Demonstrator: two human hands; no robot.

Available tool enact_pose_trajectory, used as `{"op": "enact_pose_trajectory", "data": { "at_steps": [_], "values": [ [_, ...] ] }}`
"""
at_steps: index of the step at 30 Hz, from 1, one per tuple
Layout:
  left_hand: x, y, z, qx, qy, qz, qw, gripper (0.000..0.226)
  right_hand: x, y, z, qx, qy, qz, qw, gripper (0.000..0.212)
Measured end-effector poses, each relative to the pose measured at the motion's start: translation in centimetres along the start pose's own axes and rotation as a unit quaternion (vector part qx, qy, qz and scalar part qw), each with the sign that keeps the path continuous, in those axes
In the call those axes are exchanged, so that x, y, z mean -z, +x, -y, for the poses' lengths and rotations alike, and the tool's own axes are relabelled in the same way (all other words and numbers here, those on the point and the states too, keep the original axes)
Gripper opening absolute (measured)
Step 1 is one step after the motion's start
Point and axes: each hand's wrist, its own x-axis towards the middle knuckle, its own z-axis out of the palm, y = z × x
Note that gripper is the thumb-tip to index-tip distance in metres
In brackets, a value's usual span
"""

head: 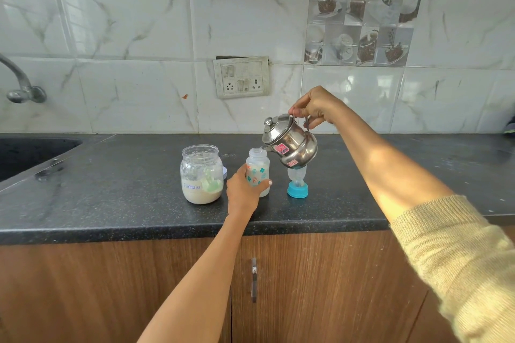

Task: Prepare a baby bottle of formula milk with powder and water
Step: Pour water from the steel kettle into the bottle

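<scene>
The right hand [313, 107] is closed around the handle of a small steel kettle [289, 145], tipping it so the spout sits just over the open mouth of the baby bottle [258, 170]. The left hand [245, 189] wraps the lower body of that bottle, thumb across the front, holding it upright on the dark speckled table [125, 198].

The bottle is thin, clear plastic printed with small teal and orange flowers. It likely weighs almost nothing while near empty, so it would tip or skate easily on the polished stone; a grip low on the body, as here, suits it best. The plastic will flex if squeezed, so a firm but gentle hold is called for. The kettle is rigid, polished metal, rounded, with a knobbed lid; heavier with water in it and possibly warm, so the handle is the sensible place to hold.

Just left of the left hand stands a lidless glass jar [201, 174] labelled formula, with pale powder at the bottom and a green scoop [211, 181] inside. Below the kettle, just right of the bottle, the soft teat in its blue ring [297, 188] rests on the table.
</scene>
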Motion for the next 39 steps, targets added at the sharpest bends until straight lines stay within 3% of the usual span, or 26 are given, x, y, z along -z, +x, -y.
{"op": "enact_pose_trajectory", "data": {
  "at_steps": [39],
  "values": [
    [0.05, 0.01, 0.15, -0.015, -0.012, -0.004, 1.0, 0.065, 0.06, 0.74, 0.1, 0.006, -0.025, -0.007, 1.0, 0.027]
  ]
}}
